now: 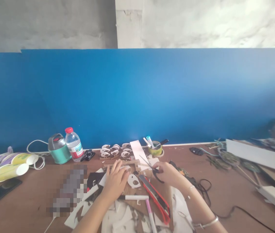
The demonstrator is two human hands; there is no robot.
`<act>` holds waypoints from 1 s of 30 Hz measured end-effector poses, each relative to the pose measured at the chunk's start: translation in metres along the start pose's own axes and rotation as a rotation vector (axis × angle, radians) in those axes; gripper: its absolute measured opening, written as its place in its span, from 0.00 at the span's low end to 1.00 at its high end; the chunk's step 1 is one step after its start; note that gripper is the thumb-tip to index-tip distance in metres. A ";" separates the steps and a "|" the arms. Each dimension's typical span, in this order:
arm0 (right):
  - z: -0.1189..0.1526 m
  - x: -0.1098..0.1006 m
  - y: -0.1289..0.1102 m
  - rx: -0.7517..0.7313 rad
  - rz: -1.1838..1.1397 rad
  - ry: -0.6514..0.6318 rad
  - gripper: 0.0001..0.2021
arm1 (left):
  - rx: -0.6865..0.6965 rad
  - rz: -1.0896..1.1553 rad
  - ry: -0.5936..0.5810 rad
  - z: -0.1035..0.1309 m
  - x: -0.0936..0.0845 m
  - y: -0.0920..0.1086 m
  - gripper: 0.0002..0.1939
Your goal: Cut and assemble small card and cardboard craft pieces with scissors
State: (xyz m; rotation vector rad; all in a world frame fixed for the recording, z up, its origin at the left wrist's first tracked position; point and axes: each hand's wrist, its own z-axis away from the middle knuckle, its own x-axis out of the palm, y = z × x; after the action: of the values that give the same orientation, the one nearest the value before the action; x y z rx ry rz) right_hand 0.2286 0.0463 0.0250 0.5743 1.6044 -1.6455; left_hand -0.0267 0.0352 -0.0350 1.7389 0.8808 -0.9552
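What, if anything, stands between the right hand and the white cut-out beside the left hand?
The far end of the red cutter lies between the right hand and the cut-out, close beside the latter.

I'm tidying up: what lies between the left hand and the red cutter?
A white cutout and, nearer the camera, a white marker, in the head view.

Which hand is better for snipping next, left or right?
Probably the right hand: it holds the black-handled scissors. The left hand is beside a white cut-out, with no tool visible in it.
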 end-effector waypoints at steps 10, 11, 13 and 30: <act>-0.002 -0.002 0.010 -0.013 -0.071 -0.117 0.09 | 0.054 -0.033 0.104 -0.001 -0.001 -0.003 0.25; -0.002 -0.004 0.011 0.003 -0.144 -0.156 0.11 | 0.066 -0.044 0.122 -0.002 -0.002 -0.002 0.25; -0.001 -0.009 0.013 0.013 -0.263 -0.236 0.12 | 0.091 -0.072 0.153 -0.002 -0.004 0.000 0.25; 0.011 -0.031 0.027 0.012 -0.450 -0.352 0.13 | 0.199 -0.022 0.354 -0.002 0.001 -0.003 0.25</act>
State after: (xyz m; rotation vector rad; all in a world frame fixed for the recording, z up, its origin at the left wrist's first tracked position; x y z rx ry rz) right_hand 0.2702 0.0434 0.0324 -0.0874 1.5265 -1.9490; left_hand -0.0283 0.0381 -0.0364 2.1147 1.0592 -0.7817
